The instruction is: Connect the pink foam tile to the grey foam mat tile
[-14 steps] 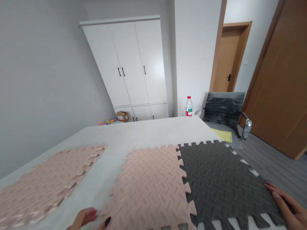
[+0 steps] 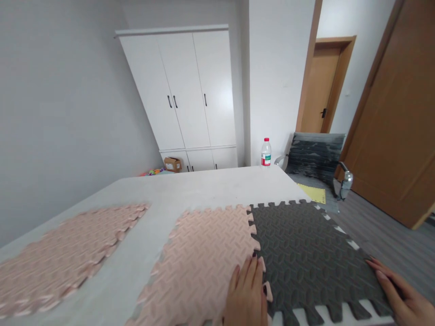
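Pale grey desk (image 2: 204,185), bearing a pink foam mat (image 2: 204,258) under the left hand (image 2: 246,294), interlocked with a dark grey mat (image 2: 306,249); another pink mat (image 2: 68,249) well apart leftward; water bottle (image 2: 266,152) at far edge

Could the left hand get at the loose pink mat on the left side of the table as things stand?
Probably yes. The left hand lies flat on the seam between the joined pink mat and grey mat, holding nothing, and only bare table separates it from the loose pink mat.

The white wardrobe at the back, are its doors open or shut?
Shut: all the doors of the white wardrobe sit flush, with no gap showing.
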The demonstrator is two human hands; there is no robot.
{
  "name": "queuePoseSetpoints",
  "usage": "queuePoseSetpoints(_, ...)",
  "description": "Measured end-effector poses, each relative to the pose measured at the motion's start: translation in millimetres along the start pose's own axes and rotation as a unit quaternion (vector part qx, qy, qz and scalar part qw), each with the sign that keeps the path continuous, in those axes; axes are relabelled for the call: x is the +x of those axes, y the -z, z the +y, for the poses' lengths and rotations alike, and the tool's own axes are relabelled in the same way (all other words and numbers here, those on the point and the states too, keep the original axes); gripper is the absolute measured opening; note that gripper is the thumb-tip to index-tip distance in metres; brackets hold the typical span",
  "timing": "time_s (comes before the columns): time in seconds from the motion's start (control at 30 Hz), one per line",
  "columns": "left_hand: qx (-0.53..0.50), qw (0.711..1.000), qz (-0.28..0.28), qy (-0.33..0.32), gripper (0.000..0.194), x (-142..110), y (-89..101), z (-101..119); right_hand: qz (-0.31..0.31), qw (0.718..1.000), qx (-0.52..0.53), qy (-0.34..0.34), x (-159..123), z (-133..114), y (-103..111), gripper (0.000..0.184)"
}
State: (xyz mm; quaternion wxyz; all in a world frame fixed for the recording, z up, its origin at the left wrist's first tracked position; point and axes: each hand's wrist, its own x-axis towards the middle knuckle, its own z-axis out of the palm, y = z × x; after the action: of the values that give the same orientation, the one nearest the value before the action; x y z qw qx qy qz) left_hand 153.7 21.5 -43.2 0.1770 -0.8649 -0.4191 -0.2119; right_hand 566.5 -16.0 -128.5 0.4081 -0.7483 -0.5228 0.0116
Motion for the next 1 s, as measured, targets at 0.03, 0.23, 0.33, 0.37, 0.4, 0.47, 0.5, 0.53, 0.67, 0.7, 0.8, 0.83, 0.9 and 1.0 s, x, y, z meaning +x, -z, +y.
queuePoseSetpoints(0.03, 0.010, 1.000, 0.009, 0.001, 0.052, -1, -7.8, 4, -0.013, 1.000, 0.015, -0.013, -1, -3, 1, 0.050)
queuePoseSetpoints(0.23, 0.064, 0.997, 0.037, 0.012, 0.053, -7, -23.8, 6, -0.033, 0.998, 0.034, -0.041, -2, 4, -2, 0.052)
queuePoseSetpoints(0.33, 0.068, 0.997, 0.047, 0.008, 0.053, -6, -23.7, 8, -0.058, 0.998, 0.002, -0.035, 8, 4, 4, 0.053)
queuePoseSetpoints(0.37, 0.067, 0.996, 0.053, 0.019, 0.052, -5, -23.8, 9, -0.069, 0.997, -0.018, -0.030, 14, -4, 8, 0.052)
queuePoseSetpoints(0.4, 0.067, 0.996, 0.058, 0.032, 0.052, -5, -23.9, 10, -0.072, 0.996, -0.044, -0.019, 22, -18, 13, 0.052)
queuePoseSetpoints(0.47, 0.066, 0.995, 0.068, 0.042, 0.051, -5, -23.2, 11, -0.043, 0.994, -0.095, 0.042, 37, -67, 21, 0.049)
queuePoseSetpoints(0.5, 0.067, 0.994, 0.071, 0.038, 0.051, -5, -22.3, 10, -0.011, 0.990, -0.113, 0.086, 44, -100, 22, 0.047)
queuePoseSetpoints(0.53, 0.069, 0.995, 0.072, 0.029, 0.051, -5, -21.2, 9, -0.006, 0.984, -0.109, 0.137, 50, -136, 20, 0.045)
queuePoseSetpoints(0.67, 0.068, 0.995, 0.077, 0.018, 0.051, -6, -18.4, 8, -0.161, 0.921, -0.092, 0.343, 62, -268, -24, 0.043)
queuePoseSetpoints(0.7, 0.061, 0.995, 0.081, 0.025, 0.050, -7, -19.5, 9, -0.183, 0.902, -0.104, 0.376, 62, -288, -42, 0.045)
queuePoseSetpoints(0.8, 0.018, 0.991, 0.105, 0.079, 0.044, -8, -28.9, 15, -0.265, 0.862, -0.151, 0.405, 57, -314, -92, 0.049)
queuePoseSetpoints(0.83, 0.000, 0.988, 0.118, 0.099, 0.041, -8, -33.7, 18, -0.291, 0.853, -0.159, 0.404, 54, -314, -106, 0.049)
queuePoseSetpoints(0.9, -0.030, 0.980, 0.154, 0.122, 0.038, -8, -43.7, 21, -0.319, 0.847, -0.162, 0.394, 49, -308, -124, 0.052)
queuePoseSetpoints(1.0, -0.034, 0.975, 0.183, 0.123, 0.038, -9, -54.0, 22, -0.342, 0.845, -0.152, 0.382, 44, -300, -130, 0.055)
